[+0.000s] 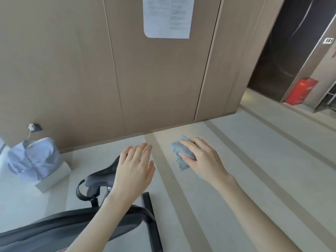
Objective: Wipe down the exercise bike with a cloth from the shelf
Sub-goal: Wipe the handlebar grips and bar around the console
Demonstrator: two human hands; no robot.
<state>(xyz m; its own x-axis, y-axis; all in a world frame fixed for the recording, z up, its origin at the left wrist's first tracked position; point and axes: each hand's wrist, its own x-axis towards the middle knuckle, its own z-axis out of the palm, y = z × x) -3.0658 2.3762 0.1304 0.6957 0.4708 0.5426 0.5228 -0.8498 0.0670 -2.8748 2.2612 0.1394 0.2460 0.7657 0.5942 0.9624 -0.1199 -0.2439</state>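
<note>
1. Head view: the right hand [203,158] grips a bunched blue-grey cloth [182,151], fingers curled over it. Hand and cloth are held above the floor [254,160], to the right of the exercise bike [54,231], and touch no part of it.
2. The left hand [133,171] is flat, with its fingers straight and together, and holds nothing. It lies over the end of the black saddle [101,176] nearest the wall. Whether it touches the saddle cannot be told.
3. Step in hand, as judged: carry the cloth across to the bike. The saddle is the nearest surface.
4. Recommended method: loosen the wad so that a broad face of cloth meets the surface. Wipe the saddle along its length in overlapping strokes, then go on to the frame.
5. Obstructions:
   - The left hand covers part of the saddle and should shift clear of the wiping path.
   - A strap loop [81,190] hangs beneath the saddle and could snag the cloth.
   - A black bar [151,224] stands between the right arm and the frame.
6. Surroundings: a pale blue shirt [34,157] rests on a white block [52,180] at the left, below a wall socket [35,127]. A printed sheet [166,17] hangs on the wall panels. A red box [301,90] stands by the dark doorway at far right. None of these lies in the cloth's path.
</note>
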